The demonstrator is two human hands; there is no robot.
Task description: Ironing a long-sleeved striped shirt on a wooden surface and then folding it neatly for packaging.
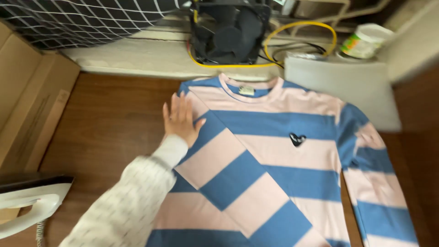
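Iron (27,203), white, at the near left corner of the brown table (105,123), well left of the shirt. Striped shirt (279,160), pink and blue, lies flat, front up, collar pointing away; its left sleeve is folded diagonally across the body. Left hand (179,119), in a white knit sleeve, rests flat on the shirt's shoulder edge, fingers spread, gripping nothing. Right hand not visible. Beyond the collar: black fan (228,32) ringed by a yellow cable (302,25); a white tub (368,40) right of that.
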